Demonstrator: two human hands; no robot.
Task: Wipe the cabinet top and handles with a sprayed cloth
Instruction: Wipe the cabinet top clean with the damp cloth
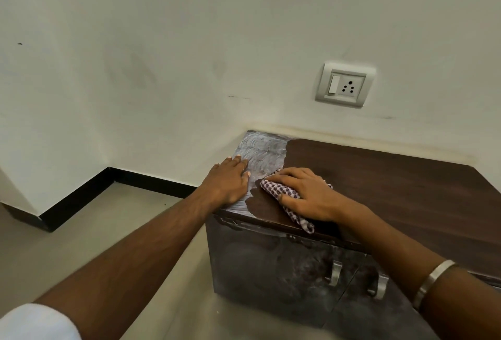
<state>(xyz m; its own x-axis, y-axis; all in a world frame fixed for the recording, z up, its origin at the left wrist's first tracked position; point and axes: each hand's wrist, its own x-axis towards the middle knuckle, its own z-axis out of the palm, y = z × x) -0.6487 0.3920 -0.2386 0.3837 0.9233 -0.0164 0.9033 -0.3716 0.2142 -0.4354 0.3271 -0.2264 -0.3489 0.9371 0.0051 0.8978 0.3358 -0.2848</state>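
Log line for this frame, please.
stage: wiping top | right hand: presses cloth on cabinet top | left hand: flat on dusty corner | handles: untouched

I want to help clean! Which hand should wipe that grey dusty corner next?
The right hand: it presses the checked cloth at the edge of the dusty patch. The left hand lies flat on the dust, with no cloth.
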